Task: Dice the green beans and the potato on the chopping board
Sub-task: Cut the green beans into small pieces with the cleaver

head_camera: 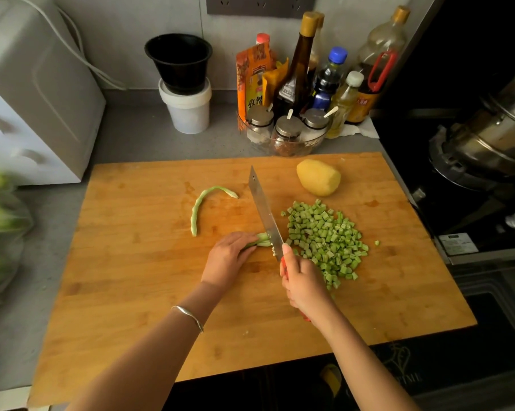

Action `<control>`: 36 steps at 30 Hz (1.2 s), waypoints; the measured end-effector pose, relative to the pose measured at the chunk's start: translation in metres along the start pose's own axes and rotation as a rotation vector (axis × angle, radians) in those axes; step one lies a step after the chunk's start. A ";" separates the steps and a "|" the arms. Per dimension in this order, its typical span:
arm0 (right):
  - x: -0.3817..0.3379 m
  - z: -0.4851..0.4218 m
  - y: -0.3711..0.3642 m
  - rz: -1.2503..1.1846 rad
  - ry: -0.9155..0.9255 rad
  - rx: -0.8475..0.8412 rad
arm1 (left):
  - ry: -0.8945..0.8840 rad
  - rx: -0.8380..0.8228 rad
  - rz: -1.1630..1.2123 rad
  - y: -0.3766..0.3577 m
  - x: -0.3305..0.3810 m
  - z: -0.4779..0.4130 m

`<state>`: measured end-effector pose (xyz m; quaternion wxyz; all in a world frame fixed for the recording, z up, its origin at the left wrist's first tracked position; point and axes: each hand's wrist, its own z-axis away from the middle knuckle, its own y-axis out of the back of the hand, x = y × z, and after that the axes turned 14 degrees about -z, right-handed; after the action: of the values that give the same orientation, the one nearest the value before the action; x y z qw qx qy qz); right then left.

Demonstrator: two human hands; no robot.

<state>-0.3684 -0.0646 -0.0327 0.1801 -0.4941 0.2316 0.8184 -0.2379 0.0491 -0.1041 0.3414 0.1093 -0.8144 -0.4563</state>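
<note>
The left hand (226, 259) is lying palm down on the chopping board (131, 292), its fingers bending over a green bean (262, 240) and pinning it to the wood; only the bean's cut end is showing past the fingertips. The left forearm is reaching in from the lower left, wearing a thin bracelet (188, 317) at the wrist. The right hand (302, 284) is wrapping around the red handle of a knife (263, 210), with one finger stretching up along the base of the blade. The blade is standing on edge, its tip pointing away from the person, and its edge is touching the bean's exposed end just beside the left fingertips. The two hands are working close together but not touching. A pile of diced beans (324, 235) is lying just to the right of the blade. A whole curved bean (204, 203) is lying farther left, and the peeled potato (319, 177) is sitting near the board's far edge. The board is resting on the grey bench (149, 137).
</note>
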 end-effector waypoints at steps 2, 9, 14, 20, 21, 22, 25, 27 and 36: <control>0.001 -0.001 -0.001 0.039 -0.005 0.015 | -0.007 0.009 -0.005 -0.001 -0.001 0.000; -0.003 -0.013 -0.010 0.105 -0.114 0.035 | -0.006 0.004 0.006 -0.002 0.001 0.000; 0.005 -0.019 -0.002 0.011 -0.110 0.067 | 0.011 -0.013 -0.002 -0.003 0.000 0.001; 0.008 -0.007 0.021 -0.094 -0.087 0.101 | 0.013 -0.033 0.003 -0.002 0.000 -0.002; 0.006 -0.005 0.021 -0.089 -0.070 0.082 | 0.009 -0.036 0.006 -0.002 0.001 -0.003; 0.003 -0.002 0.019 -0.083 -0.058 0.062 | 0.004 -0.033 0.011 -0.002 0.001 -0.004; -0.003 0.001 0.011 -0.090 -0.048 0.014 | -0.023 -0.031 0.012 -0.002 0.001 -0.006; -0.005 0.002 0.005 -0.069 -0.035 -0.007 | -0.036 -0.028 -0.009 -0.001 0.001 -0.004; -0.001 -0.001 -0.004 0.033 -0.053 -0.004 | 0.044 0.013 0.002 0.003 0.000 0.004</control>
<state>-0.3650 -0.0618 -0.0332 0.1716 -0.4687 0.2334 0.8345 -0.2404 0.0530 -0.1033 0.3587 0.1208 -0.8099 -0.4480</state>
